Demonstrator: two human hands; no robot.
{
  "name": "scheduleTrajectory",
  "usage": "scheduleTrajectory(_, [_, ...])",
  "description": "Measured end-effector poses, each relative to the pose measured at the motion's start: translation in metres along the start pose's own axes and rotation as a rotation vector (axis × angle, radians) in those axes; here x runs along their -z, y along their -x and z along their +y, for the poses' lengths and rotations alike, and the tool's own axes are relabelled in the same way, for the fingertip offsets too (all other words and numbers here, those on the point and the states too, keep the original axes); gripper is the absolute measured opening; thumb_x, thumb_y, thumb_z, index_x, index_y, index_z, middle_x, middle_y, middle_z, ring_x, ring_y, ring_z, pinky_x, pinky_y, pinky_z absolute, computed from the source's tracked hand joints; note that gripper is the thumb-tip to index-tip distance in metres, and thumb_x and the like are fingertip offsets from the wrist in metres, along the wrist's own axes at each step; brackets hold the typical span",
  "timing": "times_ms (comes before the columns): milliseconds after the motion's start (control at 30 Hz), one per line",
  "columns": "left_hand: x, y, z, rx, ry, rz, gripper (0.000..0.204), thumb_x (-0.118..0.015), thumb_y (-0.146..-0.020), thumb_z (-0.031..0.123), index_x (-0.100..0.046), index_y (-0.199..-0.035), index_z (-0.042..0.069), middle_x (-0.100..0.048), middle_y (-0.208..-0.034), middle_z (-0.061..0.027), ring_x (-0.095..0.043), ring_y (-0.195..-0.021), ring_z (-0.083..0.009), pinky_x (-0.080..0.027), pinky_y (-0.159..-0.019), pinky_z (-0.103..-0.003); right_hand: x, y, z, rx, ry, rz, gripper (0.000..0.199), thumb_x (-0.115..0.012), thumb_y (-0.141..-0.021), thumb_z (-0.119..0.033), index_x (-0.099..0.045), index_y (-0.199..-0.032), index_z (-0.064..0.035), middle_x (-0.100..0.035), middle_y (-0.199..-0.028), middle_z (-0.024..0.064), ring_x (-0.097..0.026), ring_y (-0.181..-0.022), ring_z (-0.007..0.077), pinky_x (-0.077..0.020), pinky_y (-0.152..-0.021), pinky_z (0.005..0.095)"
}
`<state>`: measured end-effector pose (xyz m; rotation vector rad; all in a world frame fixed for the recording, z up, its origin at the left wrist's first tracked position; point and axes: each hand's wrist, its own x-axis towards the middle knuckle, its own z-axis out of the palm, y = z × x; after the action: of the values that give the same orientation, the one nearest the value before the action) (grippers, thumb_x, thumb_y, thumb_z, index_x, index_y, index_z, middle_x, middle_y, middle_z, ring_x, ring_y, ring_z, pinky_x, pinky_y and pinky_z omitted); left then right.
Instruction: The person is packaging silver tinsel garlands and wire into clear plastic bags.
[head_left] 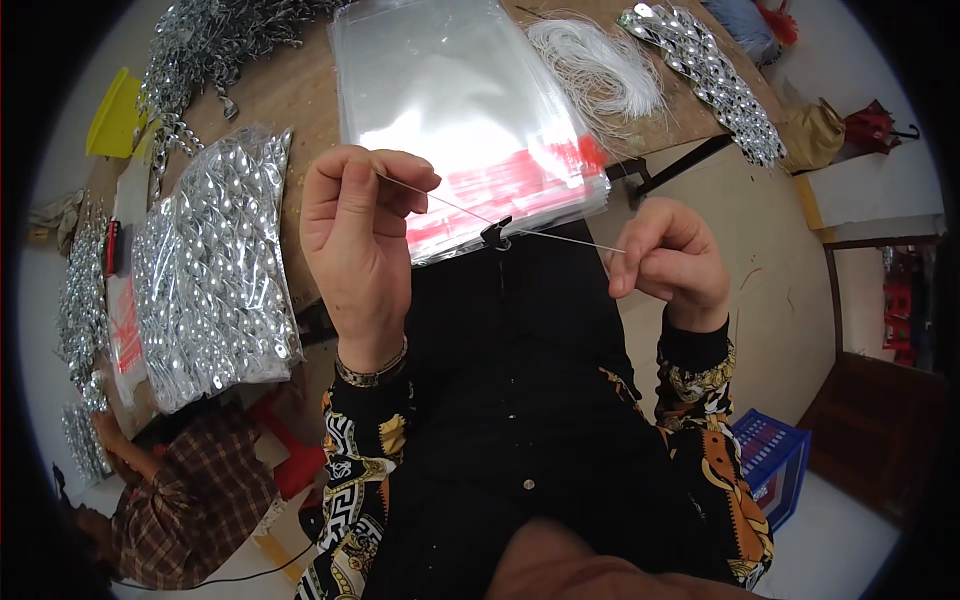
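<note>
A thin white string (pixel 450 207) runs taut between my two hands, with a small black binder clip (pixel 497 233) on its line at the middle. My left hand (pixel 362 215) pinches one end between thumb and fingers. The other end is pinched in my right hand (pixel 672 255), set a little lower. Behind the string lies a stack of clear plastic bags (pixel 430 70) with red edges at the near side. The clip sits at the stack's near edge; whether it grips the bags I cannot tell.
Silver beaded braids in plastic bags (pixel 215 260) lie to the left, with loose silver strands (pixel 215 45) behind. A white string bundle (pixel 600 70) and a silver braid (pixel 715 85) lie at right. A co-worker (pixel 195 500) sits lower left; a blue crate (pixel 770 460) stands lower right.
</note>
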<state>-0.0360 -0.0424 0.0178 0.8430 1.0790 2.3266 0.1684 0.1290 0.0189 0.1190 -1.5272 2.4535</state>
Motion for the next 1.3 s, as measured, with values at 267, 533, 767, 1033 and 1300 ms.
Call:
scheduleTrajectory(267, [0.004,0.000,0.004,-0.002,0.051,-0.016,0.014,-0.044,-0.099,0.015,-0.052,-0.096,0.003,-0.061,-0.079,-0.0091,-0.060,-0.071,-0.0176,-0.048,-0.064,-0.026,-0.005,0.001,-0.015,0.169,0.078,-0.002,0.022,-0.050,-0.074,0.009,-0.056,-0.092,-0.0027,-0.066,-0.077,0.0164,-0.034,-0.035,0.0043,-0.0296,-0.045,0.0241])
scheduleTrajectory(533, [-0.008,-0.003,0.007,0.069,0.140,-0.029,0.011,-0.046,-0.099,0.013,-0.052,-0.097,0.004,-0.051,-0.073,-0.0035,-0.053,-0.062,-0.0145,-0.044,-0.056,-0.023,-0.026,-0.008,-0.030,0.256,0.340,0.248,0.012,-0.054,-0.079,0.002,-0.055,-0.090,-0.0035,-0.064,-0.077,0.0136,-0.039,-0.045,0.0042,-0.0310,-0.047,0.0219])
scheduleTrajectory(767, [-0.009,-0.010,0.000,0.165,0.152,-0.139,0.008,-0.050,-0.097,0.011,-0.053,-0.097,0.004,-0.051,-0.071,-0.0022,-0.049,-0.060,-0.0102,-0.038,-0.052,-0.020,-0.040,-0.039,-0.026,0.283,0.727,0.256,0.006,-0.058,-0.082,0.004,-0.062,-0.086,0.0015,-0.058,-0.085,0.0059,-0.046,-0.064,0.0064,-0.0366,-0.057,0.0194])
scheduleTrajectory(1033, [-0.017,-0.010,-0.006,0.283,0.201,-0.102,0.019,-0.055,-0.094,0.010,-0.052,-0.110,0.001,-0.049,-0.069,-0.0006,-0.047,-0.059,-0.0076,-0.038,-0.052,-0.020,-0.050,-0.063,-0.006,0.175,0.792,0.298,0.005,-0.061,-0.081,0.006,-0.062,-0.083,0.0019,-0.058,-0.084,0.0038,-0.052,-0.075,0.0092,-0.0401,-0.065,0.0213])
scheduleTrajectory(1300, [-0.019,-0.006,-0.006,0.317,0.146,-0.115,0.021,-0.055,-0.092,0.006,-0.052,-0.112,0.002,-0.052,-0.069,-0.0005,-0.047,-0.057,-0.0063,-0.037,-0.049,-0.017,-0.048,-0.069,0.006,0.185,0.798,0.360,0.008,-0.063,-0.083,0.003,-0.065,-0.091,0.0020,-0.061,-0.087,0.0035,-0.055,-0.076,0.0077,-0.0425,-0.067,0.0200])
